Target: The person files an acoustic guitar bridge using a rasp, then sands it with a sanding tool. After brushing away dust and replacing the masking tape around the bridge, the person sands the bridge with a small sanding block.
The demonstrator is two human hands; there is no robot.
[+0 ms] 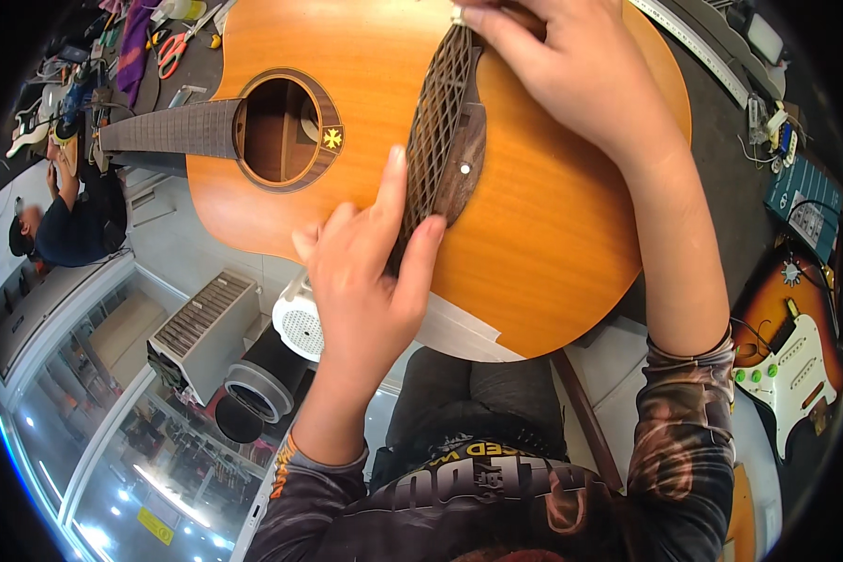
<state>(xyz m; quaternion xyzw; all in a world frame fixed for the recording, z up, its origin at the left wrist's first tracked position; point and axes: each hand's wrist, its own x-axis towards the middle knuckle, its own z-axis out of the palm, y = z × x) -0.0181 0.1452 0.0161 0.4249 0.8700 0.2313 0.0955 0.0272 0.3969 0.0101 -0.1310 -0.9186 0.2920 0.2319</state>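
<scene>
Where the body of the acoustic guitar (pixel 543 253) lies nearest the person's lap, pale tape (pixel 464 328) covers part of its edge. Slightly farther, the left hand (pixel 361 272) is open, forefinger extended and thumb apart, at the near end of a dark lattice strip (pixel 436 122) – whether those fingertips press on it, I cannot tell. The strip runs from near to far across the guitar's top, alongside the wooden bridge (pixel 466 155), which bears one white dot. At the strip's far end, the right hand (pixel 571 66) has its fingers bent around a small pale piece (pixel 458 14); the frame cuts them off, so I cannot tell whether they grip it.

The step in hand appears to be placing or steadying the strip beside the bridge. The next move probably calls for light, even fingers at both ends – keeping it lined up without scuffing the finish.

Farther off, a ruler (pixel 698 47) lies at the right on the dark surface (pixel 707 220), and red-handled scissors (pixel 170 56) lie at the far left.
</scene>
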